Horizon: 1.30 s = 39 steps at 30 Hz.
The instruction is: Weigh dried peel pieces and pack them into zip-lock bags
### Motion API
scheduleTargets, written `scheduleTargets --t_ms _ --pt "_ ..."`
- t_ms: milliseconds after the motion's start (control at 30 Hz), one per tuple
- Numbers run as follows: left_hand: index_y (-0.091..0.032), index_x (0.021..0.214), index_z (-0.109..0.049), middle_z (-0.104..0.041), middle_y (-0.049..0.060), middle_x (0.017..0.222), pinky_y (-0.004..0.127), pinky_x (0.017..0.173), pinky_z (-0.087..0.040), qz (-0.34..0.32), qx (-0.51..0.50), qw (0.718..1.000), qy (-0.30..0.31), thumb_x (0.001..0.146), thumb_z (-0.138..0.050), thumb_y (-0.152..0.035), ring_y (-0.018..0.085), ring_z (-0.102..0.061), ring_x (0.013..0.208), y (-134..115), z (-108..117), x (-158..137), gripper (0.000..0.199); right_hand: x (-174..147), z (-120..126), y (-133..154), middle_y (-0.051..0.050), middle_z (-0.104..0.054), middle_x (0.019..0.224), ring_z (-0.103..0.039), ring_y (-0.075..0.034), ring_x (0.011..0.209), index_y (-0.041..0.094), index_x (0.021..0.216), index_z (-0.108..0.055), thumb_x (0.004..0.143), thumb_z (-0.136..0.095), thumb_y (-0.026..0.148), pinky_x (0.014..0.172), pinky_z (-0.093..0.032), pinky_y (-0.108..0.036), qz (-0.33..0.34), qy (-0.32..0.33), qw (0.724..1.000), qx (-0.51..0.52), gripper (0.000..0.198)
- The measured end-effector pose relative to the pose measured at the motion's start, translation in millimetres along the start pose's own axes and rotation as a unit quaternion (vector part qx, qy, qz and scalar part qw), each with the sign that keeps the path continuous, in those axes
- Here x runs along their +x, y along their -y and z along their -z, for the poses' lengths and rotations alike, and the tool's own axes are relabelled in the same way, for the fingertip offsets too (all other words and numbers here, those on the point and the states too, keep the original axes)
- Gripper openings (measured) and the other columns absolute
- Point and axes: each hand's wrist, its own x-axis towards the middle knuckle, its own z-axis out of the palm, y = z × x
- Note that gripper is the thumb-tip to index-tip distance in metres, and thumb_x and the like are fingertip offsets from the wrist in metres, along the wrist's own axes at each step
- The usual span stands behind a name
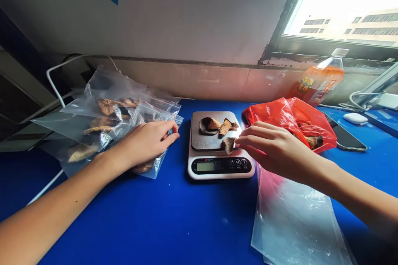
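Observation:
A white kitchen scale [194, 160] stands in the middle, several dried mushroom pieces [226, 127] lying on its metal plate. My right hand [276, 149] reaches in from the right; its fingertips pinch a curled dark dried mushroom slice [229, 145] at the plate's front right edge. To the left of the scale, my left hand [152, 140] rests on clear zip bags [96, 112] that hold more dried mushrooms. Its fingers are loosely curled in, with nothing visible in them. The scale's display shows no digits I can read.
Behind my right hand lies a red plastic bag [267, 112] with mushrooms inside. Flat clear bags [295, 219] lie under my right forearm. A phone [350, 134], a white earbud case [355, 118] and an orange drink bottle [325, 76] stand farther right. A white cable [51, 78] loops at left.

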Motion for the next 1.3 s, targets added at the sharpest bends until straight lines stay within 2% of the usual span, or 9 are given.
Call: scheduleTargets --t_ms 233,500,667,767,833,1000,1067,1167,1300 --pt "-0.028 0.096 -0.06 -0.065 0.0 0.075 0.031 0.062 -0.039 0.014 0.006 1.0 0.008 0.09 -0.042 -0.053 0.022 -0.061 0.071 0 0 1 0.032 3 -7 18 -0.011 -0.072 0.096 -0.064 -0.022 0.087 0.017 0.095 -0.072 0.097 -0.054 0.022 0.073 -0.055 -0.035 -0.001 -0.032 0.999 -0.022 0.02" --pt "-0.027 0.096 -0.06 -0.066 0.001 0.077 0.033 0.066 -0.04 0.008 0.004 1.0 0.018 0.088 -0.04 -0.055 0.024 -0.062 0.073 0 1 0 0.035 15 -13 29 -0.015 -0.069 0.102 -0.063 -0.028 0.093 0.016 0.096 -0.073 0.097 -0.054 0.034 0.073 -0.056 -0.041 -0.103 0.008 0.993 -0.059 0.026" --pt "-0.028 0.1 -0.059 -0.068 0.002 0.089 0.035 0.072 -0.042 -0.016 0.001 1.0 0.021 0.091 -0.039 -0.054 0.025 -0.063 0.081 1 0 -3 0.034 4 17 21 -0.012 -0.07 0.108 -0.064 -0.025 0.097 0.02 0.11 -0.066 0.096 -0.054 0.027 0.082 -0.055 -0.042 -0.129 -0.087 0.988 -0.026 0.019" --pt "-0.028 0.1 -0.059 -0.068 0.002 0.088 0.034 0.071 -0.041 -0.016 0.002 1.0 0.022 0.091 -0.04 -0.052 0.025 -0.064 0.081 -2 0 -4 0.032 -12 41 9 -0.008 -0.071 0.096 -0.065 -0.021 0.087 0.022 0.101 -0.065 0.093 -0.059 0.021 0.077 -0.054 -0.036 -0.151 -0.162 0.975 -0.03 0.01" --pt "-0.027 0.099 -0.06 -0.069 0.002 0.088 0.034 0.07 -0.041 -0.016 0.004 1.0 0.018 0.09 -0.04 -0.051 0.025 -0.064 0.08 -4 1 -4 0.032 -23 50 -4 -0.006 -0.071 0.09 -0.066 -0.019 0.081 0.022 0.097 -0.065 0.091 -0.06 0.02 0.073 -0.053 -0.034 -0.175 -0.182 0.967 -0.043 0.007" --pt "-0.027 0.1 -0.059 -0.068 0.001 0.086 0.033 0.069 -0.041 -0.012 0.004 1.0 0.023 0.091 -0.04 -0.051 0.025 -0.064 0.079 -5 1 -4 0.032 -50 44 -53 -0.007 -0.072 0.087 -0.067 -0.019 0.081 0.02 0.088 -0.066 0.088 -0.051 0.011 0.072 -0.051 -0.031 -0.225 -0.188 0.951 -0.094 0.017" --pt "-0.028 0.1 -0.059 -0.068 0.001 0.086 0.033 0.07 -0.042 -0.01 0.004 1.0 0.025 0.091 -0.04 -0.053 0.024 -0.063 0.079 -3 1 -4 0.033 -61 35 -75 -0.009 -0.071 0.087 -0.066 -0.019 0.078 0.02 0.084 -0.064 0.084 -0.05 0.009 0.069 -0.049 -0.029 -0.273 -0.159 0.945 -0.085 0.018" --pt "-0.027 0.1 -0.06 -0.068 0.001 0.086 0.033 0.07 -0.043 -0.015 0.001 1.0 0.023 0.092 -0.041 -0.054 0.024 -0.063 0.078 -1 1 -4 0.034 -77 20 -101 -0.01 -0.072 0.085 -0.066 -0.019 0.074 0.019 0.081 -0.063 0.08 -0.05 0.008 0.067 -0.049 -0.028 -0.329 -0.069 0.94 -0.055 0.017" --pt "-0.027 0.101 -0.061 -0.069 0.002 0.086 0.033 0.068 -0.043 -0.013 0.002 1.0 0.023 0.091 -0.041 -0.053 0.024 -0.063 0.076 -2 1 -5 0.034 -84 8 -113 -0.01 -0.072 0.081 -0.066 -0.019 0.071 0.02 0.077 -0.061 0.08 -0.05 0.008 0.067 -0.049 -0.028 -0.328 -0.049 0.942 -0.043 0.017"
